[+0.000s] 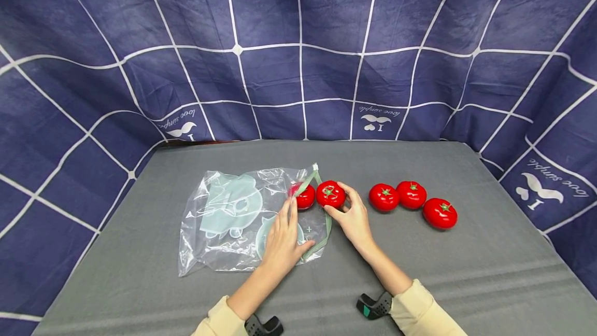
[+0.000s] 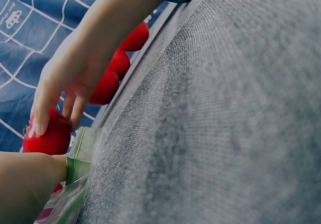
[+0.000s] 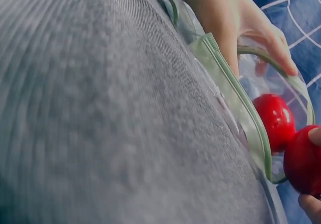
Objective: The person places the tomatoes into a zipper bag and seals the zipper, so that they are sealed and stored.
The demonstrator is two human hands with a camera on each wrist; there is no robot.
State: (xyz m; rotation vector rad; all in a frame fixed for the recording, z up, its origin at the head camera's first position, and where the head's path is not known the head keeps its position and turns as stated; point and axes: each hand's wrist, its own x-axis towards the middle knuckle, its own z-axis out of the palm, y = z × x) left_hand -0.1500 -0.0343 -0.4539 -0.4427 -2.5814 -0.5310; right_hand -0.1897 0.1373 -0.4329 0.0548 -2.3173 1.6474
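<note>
A clear plastic zip bag (image 1: 196,242) with pale green bear prints and a green-edged mouth (image 3: 235,96) lies on the table. My left hand (image 1: 282,237) is at that mouth, its fingers fairly straight and the thumb spread, touching the edges, which stand apart. Just inside the mouth sits one red tomato (image 3: 274,121). With thumb and fingers, my right hand (image 1: 354,222) grips another tomato (image 1: 330,194) at the opening, right beside the one inside. In the left wrist view, the left hand's fingers are out of sight.
Three more tomatoes stand to the right of my right hand: a near one (image 1: 384,197), one behind it (image 1: 411,194) and one further right (image 1: 440,213). Grey cloth (image 1: 186,305) covers the table. A blue checked curtain (image 1: 326,77) hangs behind it.
</note>
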